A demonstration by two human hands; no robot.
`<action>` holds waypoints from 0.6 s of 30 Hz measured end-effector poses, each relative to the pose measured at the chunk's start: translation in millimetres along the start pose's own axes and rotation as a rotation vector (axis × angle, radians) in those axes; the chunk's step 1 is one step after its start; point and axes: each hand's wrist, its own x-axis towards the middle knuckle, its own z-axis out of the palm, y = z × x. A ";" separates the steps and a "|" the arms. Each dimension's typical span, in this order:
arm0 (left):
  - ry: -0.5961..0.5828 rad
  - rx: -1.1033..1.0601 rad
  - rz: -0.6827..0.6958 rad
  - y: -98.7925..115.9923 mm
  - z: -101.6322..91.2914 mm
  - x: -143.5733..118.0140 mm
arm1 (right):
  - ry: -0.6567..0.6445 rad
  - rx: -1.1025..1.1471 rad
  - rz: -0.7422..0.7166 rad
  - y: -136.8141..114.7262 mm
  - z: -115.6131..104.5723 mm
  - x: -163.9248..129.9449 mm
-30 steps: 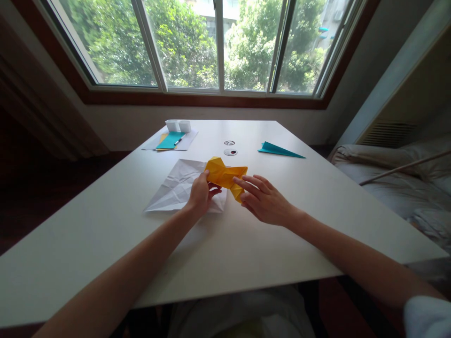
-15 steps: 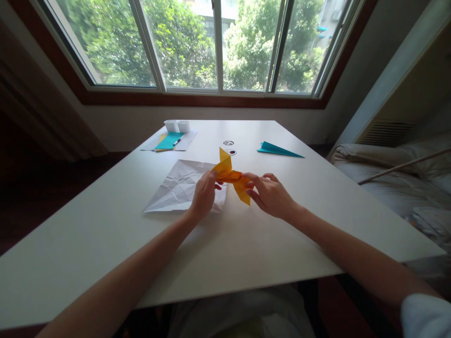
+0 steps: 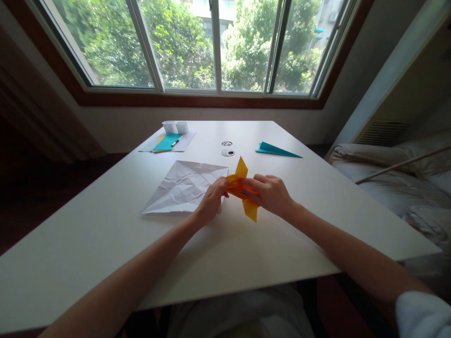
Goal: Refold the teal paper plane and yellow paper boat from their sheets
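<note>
White worktop [image 3: 225, 263] below a window [image 3: 217, 51]. Folded orange paper [image 3: 234, 187] held above it, beside the right edge of a creased white sheet [image 3: 179, 188]. Left hand [image 3: 211, 199]: fingers pinching its left end. Right hand [image 3: 274, 195]: fingers pinching opposite end.

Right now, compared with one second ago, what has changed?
The folded yellow-orange paper shape has turned and moved right and slightly nearer the person, along with the left hand; the right hand grips it. The creased white paper sheet and pointed blue folded paper stayed put.
</note>
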 end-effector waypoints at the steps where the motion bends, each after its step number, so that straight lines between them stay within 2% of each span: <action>1: -0.005 0.007 -0.014 0.3 1.0 -0.5 | -0.008 -0.003 -0.008 -0.1 -0.7 0.4; 6: -0.169 0.182 0.046 2.8 4.1 -5.4 | -0.014 0.082 0.017 -0.4 -1.8 0.8; 9: -0.210 0.232 0.094 3.6 4.6 -6.6 | -0.041 0.154 0.048 0.3 0.0 0.2; 14: -0.194 0.122 0.065 5.4 3.5 -3.7 | -0.055 0.331 0.184 1.6 1.8 -0.3; 18: -0.101 0.055 0.001 5.1 2.0 -1.2 | -0.020 0.618 0.282 4.0 1.4 0.4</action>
